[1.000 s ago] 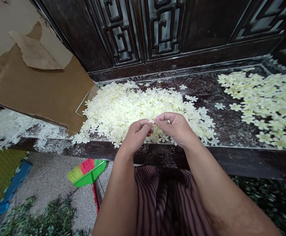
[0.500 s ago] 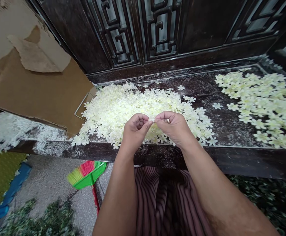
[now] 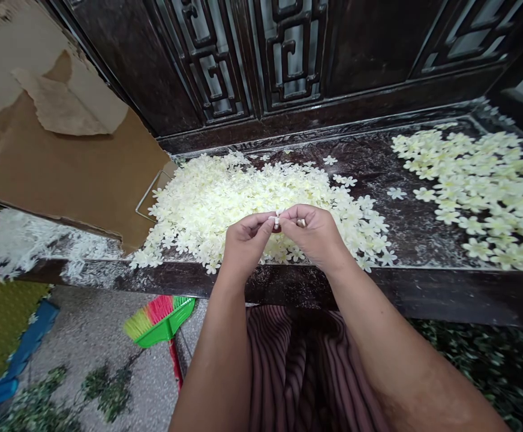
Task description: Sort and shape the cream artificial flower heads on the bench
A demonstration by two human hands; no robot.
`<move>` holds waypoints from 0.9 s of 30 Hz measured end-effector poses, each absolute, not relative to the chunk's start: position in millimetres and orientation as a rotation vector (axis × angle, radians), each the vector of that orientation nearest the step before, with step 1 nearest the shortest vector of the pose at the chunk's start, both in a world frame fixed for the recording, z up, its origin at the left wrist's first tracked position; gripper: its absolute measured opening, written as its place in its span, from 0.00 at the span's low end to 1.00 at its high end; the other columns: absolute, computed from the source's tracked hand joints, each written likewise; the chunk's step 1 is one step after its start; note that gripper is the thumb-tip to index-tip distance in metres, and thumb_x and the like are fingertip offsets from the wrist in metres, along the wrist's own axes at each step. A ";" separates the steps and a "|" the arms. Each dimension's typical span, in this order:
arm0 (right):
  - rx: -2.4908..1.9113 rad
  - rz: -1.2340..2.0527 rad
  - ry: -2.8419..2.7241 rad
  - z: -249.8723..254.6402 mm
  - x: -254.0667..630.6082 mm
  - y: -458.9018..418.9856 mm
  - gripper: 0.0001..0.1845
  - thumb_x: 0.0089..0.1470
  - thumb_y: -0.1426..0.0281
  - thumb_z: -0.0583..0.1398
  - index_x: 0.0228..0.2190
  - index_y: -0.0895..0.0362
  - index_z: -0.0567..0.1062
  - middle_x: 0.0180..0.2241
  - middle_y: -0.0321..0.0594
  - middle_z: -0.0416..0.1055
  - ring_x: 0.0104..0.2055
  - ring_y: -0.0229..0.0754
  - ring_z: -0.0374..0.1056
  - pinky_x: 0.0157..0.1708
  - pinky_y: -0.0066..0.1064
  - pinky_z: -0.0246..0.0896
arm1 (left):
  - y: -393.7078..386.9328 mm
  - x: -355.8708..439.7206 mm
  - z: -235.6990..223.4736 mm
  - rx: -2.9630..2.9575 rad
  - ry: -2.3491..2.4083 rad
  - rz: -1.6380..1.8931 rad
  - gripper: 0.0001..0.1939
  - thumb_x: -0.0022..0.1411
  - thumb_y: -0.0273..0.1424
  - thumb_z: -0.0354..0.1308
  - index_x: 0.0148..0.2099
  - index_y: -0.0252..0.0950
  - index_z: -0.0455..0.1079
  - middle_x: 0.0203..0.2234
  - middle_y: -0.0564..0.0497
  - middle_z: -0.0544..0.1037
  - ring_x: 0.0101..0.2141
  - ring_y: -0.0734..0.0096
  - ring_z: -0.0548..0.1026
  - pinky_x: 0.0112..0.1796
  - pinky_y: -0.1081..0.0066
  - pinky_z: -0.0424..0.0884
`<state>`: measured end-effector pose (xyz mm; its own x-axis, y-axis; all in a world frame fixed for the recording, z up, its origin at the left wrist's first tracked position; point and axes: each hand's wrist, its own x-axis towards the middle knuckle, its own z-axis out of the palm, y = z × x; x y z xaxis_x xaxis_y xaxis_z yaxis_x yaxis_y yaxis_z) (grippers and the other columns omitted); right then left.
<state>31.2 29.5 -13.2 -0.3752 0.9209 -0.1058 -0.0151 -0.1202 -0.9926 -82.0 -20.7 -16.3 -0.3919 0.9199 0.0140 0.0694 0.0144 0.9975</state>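
Between my fingertips is a small white artificial flower [image 3: 277, 218], partly hidden by my thumbs. My left hand [image 3: 249, 238] pinches it from one side with curled fingers. From the other side my right hand [image 3: 314, 233] pinches it with thumb and forefinger; another small pale piece [image 3: 302, 222] shows at its curled fingers. Both hands are above the front edge of a big heap of cream-white flowers [image 3: 225, 192], which lies on a dark wooden bench [image 3: 373, 174].
A second spread of flowers [image 3: 481, 186] lies at right. A cardboard sheet [image 3: 77, 168] leans at left, near shredded white scraps [image 3: 14, 240]. On the floor are a green broom [image 3: 162, 327] and leafy greenery [image 3: 108, 390]. Carved wooden panels [image 3: 292, 48] stand behind.
Both hands stay together at nearly the same spot. My fingers have shifted slightly around the white flower, and more of it now shows above my fingertips.
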 end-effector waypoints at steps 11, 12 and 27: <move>-0.974 1.825 -1.037 -13.7 42.2 38.0 0.02 0.37 0.72 0.60 0.18 0.56 0.70 0.11 0.24 0.53 0.14 0.28 0.44 0.17 0.26 0.42 | -14.6 -97.5 -16.2 0.876 1.885 1.561 0.03 0.50 0.28 0.56 0.29 0.34 0.68 0.22 0.52 0.75 0.26 0.74 0.74 0.31 0.71 0.70; -0.995 1.804 -1.021 -13.4 43.7 39.4 0.02 0.37 0.72 0.60 0.18 0.56 0.70 0.10 0.24 0.53 0.14 0.28 0.44 0.17 0.26 0.42 | -14.1 -100.4 -17.5 0.850 1.936 1.582 0.04 0.51 0.28 0.56 0.31 0.34 0.68 0.26 0.50 0.76 0.29 0.73 0.75 0.33 0.71 0.70; -1.094 1.713 -1.236 -20.3 33.5 34.9 0.06 0.35 0.68 0.60 0.20 0.58 0.70 0.15 0.27 0.58 0.16 0.28 0.48 0.18 0.26 0.44 | -17.5 -74.5 -18.5 1.029 1.690 1.486 0.10 0.50 0.38 0.60 0.25 0.36 0.67 0.17 0.57 0.67 0.21 0.78 0.63 0.24 0.75 0.60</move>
